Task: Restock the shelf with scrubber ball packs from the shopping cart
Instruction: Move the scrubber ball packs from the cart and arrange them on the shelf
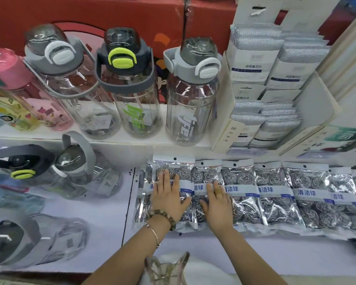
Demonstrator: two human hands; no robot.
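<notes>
Where the hands rest: left hand point(168, 195) and right hand point(217, 202) lie flat on the packs, fingers straight, side by side but apart, gripping nothing.
Left hand: presses the leftmost pack point(183, 171), at the left end of the row.
Right hand: presses the second pack point(206, 174), just to its right.
Row of scrubber ball packs point(275, 192): laid on the lower shelf point(90, 233), overlapping side by side out to the right edge; each pack's long axis runs near to far, hang hole at the far end.
Likely next move: settling these two packs square; bare shelf lies left of the row, nearer the left hand.
Shopping cart: not clearly in view.
Upper shelf: water bottles point(190, 99); boxed sponges point(255, 64) far right.
</notes>
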